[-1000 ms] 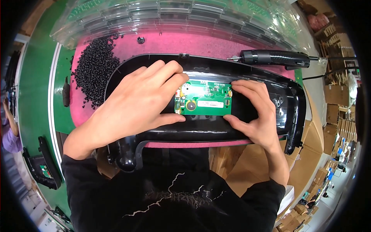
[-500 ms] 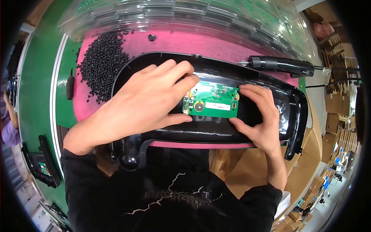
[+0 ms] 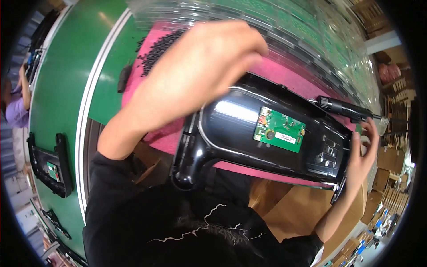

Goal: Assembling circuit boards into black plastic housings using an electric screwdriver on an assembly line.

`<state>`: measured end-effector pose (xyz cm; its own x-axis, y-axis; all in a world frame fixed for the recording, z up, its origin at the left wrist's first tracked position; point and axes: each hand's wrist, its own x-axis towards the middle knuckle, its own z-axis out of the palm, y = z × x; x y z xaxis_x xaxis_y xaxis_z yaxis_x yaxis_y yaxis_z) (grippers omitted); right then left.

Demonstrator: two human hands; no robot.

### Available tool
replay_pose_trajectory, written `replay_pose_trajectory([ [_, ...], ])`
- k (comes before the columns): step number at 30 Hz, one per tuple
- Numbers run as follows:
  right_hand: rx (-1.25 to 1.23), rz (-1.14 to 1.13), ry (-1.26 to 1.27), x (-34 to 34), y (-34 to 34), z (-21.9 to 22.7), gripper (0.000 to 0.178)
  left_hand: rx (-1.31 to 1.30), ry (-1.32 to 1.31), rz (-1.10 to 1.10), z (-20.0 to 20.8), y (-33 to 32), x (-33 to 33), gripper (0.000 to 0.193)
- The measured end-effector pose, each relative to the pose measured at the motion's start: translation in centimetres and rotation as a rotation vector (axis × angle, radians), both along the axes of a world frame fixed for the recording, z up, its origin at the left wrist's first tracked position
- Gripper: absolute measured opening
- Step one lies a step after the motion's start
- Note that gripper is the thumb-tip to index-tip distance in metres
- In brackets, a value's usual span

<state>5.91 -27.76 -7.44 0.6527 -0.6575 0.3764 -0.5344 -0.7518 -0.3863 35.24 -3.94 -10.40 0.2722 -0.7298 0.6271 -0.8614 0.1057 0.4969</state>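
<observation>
A green circuit board point(image 3: 284, 131) lies inside a glossy black plastic housing point(image 3: 231, 122), with no hand touching it. My left hand point(image 3: 213, 58) is raised above the housing's far left end, close to a pile of small black screws point(image 3: 162, 50). Motion smears its fingers, so their grip is hidden. At the housing's right end is my right hand point(image 3: 362, 153), fingers apart and nothing between them. Its fingertips are near the rear of a black electric screwdriver point(image 3: 344, 108); whether they touch it cannot be made out.
Stacked clear plastic trays point(image 3: 307, 49) line the far side of the pink mat point(image 3: 275, 71). A small dark tool point(image 3: 124, 79) lies on the green bench left of the mat. Further left is another black housing point(image 3: 50, 167) with a board. Cardboard point(image 3: 307, 204) stands below right.
Both hands have let go of the circuit board. My left hand has lifted toward the screw pile, my right moved right toward the screwdriver. The view has shifted and turned.
</observation>
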Motion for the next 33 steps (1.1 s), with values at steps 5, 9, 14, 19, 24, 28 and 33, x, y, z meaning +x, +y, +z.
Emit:
replay_pose_trajectory([
  [5,0.406,-0.126,0.044,-2.2,-9.7,0.6,0.043,0.349,-0.176,0.140,-2.1,2.7,3.2,0.024],
  [9,0.518,-0.132,-0.264,0.0,-10.6,-1.5,0.039,0.489,-0.161,0.201,-3.4,2.1,2.7,0.024],
  [14,0.369,0.209,-0.894,7.0,-3.3,-1.4,0.054,0.550,-0.103,0.216,-3.2,1.2,2.9,0.016],
  [19,1.203,0.417,-0.853,8.5,-2.9,-0.6,0.036,0.466,-0.164,0.251,-3.7,1.1,3.1,0.013],
  [24,1.145,0.580,-1.065,9.9,1.0,0.9,0.038,0.388,0.164,0.097,-0.9,-0.5,3.7,0.013],
  [28,1.330,0.716,-1.183,11.1,5.1,1.0,0.040,0.128,0.476,-0.257,-0.3,-1.4,1.9,0.015],
  [33,1.378,0.903,-1.221,11.3,7.1,1.6,0.046,0.086,0.684,-0.504,-0.9,-2.4,-0.1,0.013],
])
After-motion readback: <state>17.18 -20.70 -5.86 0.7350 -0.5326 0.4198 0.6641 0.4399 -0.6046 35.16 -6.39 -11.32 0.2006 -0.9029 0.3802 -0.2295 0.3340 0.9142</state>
